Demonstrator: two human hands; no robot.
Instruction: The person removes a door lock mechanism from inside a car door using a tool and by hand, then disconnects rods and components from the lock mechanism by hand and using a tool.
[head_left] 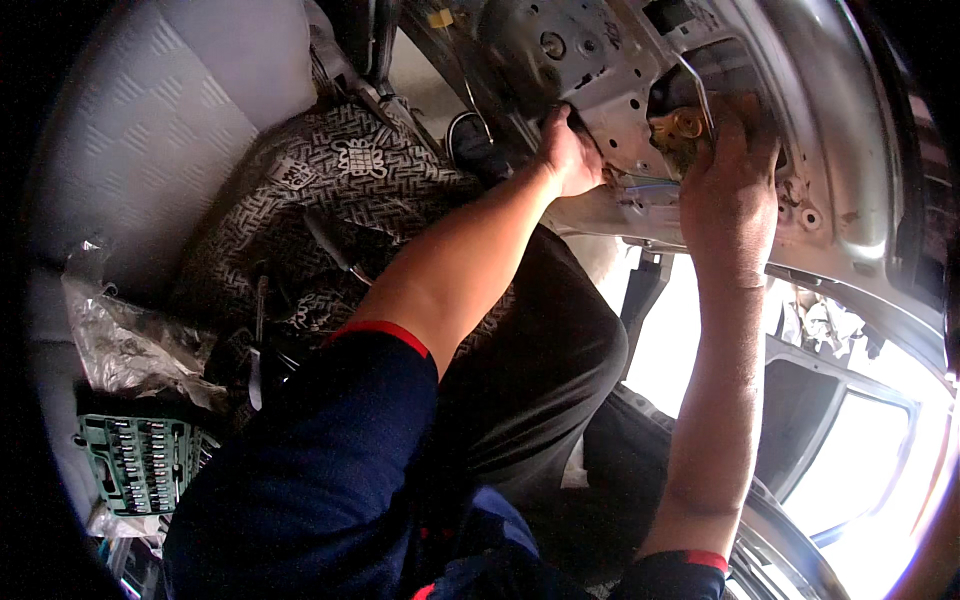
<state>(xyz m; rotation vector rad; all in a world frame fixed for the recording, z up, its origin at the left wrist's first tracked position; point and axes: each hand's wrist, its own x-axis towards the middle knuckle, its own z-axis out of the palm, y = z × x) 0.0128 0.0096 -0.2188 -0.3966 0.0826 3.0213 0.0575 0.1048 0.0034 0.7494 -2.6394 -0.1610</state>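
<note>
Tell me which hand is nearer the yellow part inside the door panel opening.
Right. The right hand lies over the opening's edge, its fingers directly beside the yellow part. The left hand presses on the bare metal door panel farther to the left, apart from it.

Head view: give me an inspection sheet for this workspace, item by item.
Surface: bare metal door panel with holes, trim off.
Job's things: yellow part in the panel opening, beside the right hand.
Clutter: green socket set and crumpled plastic lower left.
Grippers: left hand pressed on the panel; right hand at the opening's edge; what either grips is hidden.
Cables: thin wires between the hands.
Surroundings: patterned seat cover, grey seat.
</note>
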